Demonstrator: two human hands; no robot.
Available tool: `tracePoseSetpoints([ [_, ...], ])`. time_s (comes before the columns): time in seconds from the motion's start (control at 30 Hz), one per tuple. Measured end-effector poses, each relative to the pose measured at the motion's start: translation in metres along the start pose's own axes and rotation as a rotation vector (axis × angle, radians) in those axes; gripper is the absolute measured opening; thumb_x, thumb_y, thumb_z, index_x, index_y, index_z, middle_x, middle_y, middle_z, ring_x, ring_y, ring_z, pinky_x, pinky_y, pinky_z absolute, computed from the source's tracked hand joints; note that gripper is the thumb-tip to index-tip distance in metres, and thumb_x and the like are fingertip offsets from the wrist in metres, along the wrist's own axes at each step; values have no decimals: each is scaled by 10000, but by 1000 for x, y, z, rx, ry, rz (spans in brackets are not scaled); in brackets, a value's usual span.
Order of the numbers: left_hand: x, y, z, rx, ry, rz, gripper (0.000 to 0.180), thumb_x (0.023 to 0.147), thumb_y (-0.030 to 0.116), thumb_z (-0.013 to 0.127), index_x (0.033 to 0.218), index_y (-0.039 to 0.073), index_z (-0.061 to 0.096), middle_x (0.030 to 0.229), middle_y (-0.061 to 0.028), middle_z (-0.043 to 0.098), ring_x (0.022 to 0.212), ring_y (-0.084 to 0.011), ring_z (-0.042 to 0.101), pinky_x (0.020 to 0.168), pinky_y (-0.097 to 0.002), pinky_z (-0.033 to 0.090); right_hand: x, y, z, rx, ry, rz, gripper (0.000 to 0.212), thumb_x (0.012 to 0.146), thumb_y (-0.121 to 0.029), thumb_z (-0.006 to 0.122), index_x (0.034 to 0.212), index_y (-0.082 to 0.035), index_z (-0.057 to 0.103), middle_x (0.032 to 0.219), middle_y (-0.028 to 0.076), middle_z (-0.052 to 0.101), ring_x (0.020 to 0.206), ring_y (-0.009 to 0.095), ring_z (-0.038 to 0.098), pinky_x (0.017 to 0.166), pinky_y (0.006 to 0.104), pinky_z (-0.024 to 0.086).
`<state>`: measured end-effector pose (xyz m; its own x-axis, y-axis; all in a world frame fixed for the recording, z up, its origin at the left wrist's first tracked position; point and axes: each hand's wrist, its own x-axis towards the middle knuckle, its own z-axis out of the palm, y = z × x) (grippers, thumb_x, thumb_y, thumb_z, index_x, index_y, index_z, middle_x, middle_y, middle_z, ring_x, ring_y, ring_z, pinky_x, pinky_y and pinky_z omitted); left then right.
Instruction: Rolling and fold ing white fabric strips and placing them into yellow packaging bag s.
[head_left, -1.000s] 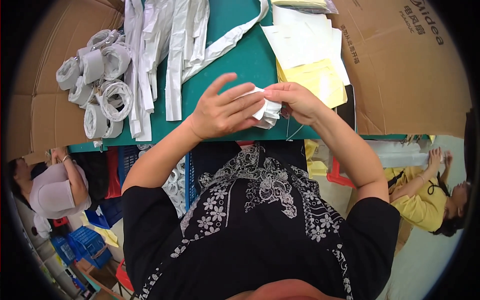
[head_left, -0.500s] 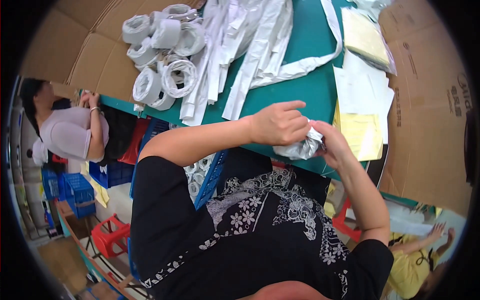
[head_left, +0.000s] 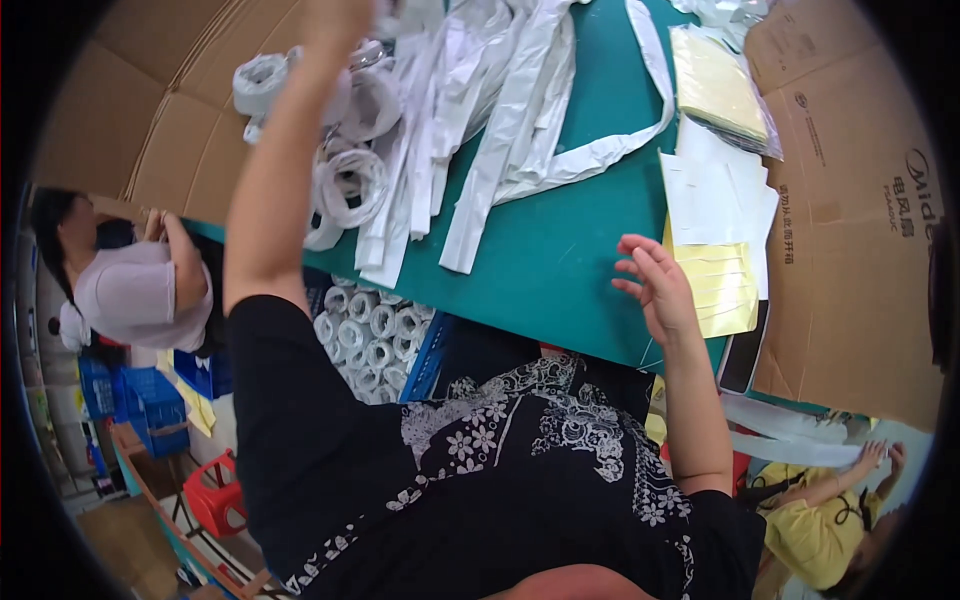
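Observation:
At the top edge, my left hand (head_left: 342, 18) is blurred and partly cut off, reaching beyond a pile of white coiled rolls (head_left: 352, 188). Its fingers are hidden, and a whitish patch beside it is too smeared to name. My right hand (head_left: 660, 290) hovers over the green table (head_left: 560, 250), empty, its fingers apart and slightly bent. Close to it lie yellow sheets (head_left: 722, 280). Long flat white strips (head_left: 500, 150) stretch across the table between the hands, and one strip bends round toward the right.
A blue crate (head_left: 428, 350) full of white rolls stands below the table's front edge. White papers (head_left: 712, 195) and a bagged yellow stack (head_left: 718, 85) lie at right, beside cardboard (head_left: 840, 230). Two co-workers sit left (head_left: 140, 270) and lower right (head_left: 820, 530).
My left hand has left my right hand and swung up to the far left. The crinkled white bundle between them is gone from there. My right hand has opened.

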<state>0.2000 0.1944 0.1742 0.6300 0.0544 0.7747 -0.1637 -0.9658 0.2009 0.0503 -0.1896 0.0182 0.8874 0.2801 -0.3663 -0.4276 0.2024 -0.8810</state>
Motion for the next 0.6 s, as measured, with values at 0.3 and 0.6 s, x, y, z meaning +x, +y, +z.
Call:
tracePoseSetpoints([
  [0.3, 4, -188, 78, 651, -784, -278, 326, 789, 264, 589, 1046, 68, 625, 1031, -188, 619, 958, -335, 597, 801, -435, 468, 31, -2, 0, -306, 166, -109, 234, 873, -229, 564, 902, -7, 628, 803, 42, 612, 725, 100, 567, 652, 227, 472],
  [0.6, -58, 74, 76, -289, -830, 49, 306, 842, 292, 591, 1072, 93, 624, 925, -114, 650, 810, -228, 623, 717, -335, 488, 193, -37, -5, -885, 402, 62, 422, 825, -374, 568, 798, 42, 637, 681, 106, 641, 558, 185, 610, 517, 289, 486],
])
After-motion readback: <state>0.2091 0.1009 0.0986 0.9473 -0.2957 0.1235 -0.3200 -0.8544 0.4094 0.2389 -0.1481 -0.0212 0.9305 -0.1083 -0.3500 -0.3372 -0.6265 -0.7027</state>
